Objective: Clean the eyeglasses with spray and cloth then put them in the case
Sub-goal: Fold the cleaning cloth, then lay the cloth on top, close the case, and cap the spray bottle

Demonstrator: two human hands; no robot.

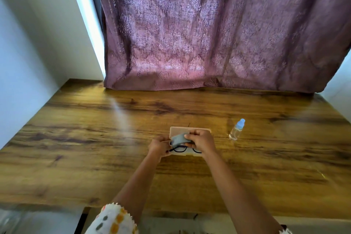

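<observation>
Black-framed eyeglasses (180,149) are held just above an open pale case (177,130) in the middle of the wooden table (95,138). My left hand (159,146) grips the left end of the frame. My right hand (201,141) pinches a grey cloth (178,138) against the glasses, covering the right lens and part of the case. A small clear spray bottle (236,129) with a pale blue cap stands upright to the right of the case, apart from both hands.
A mauve patterned curtain (218,34) hangs down to the table's far edge. White walls (28,53) close in the left and right sides. The table's near edge runs just below my forearms.
</observation>
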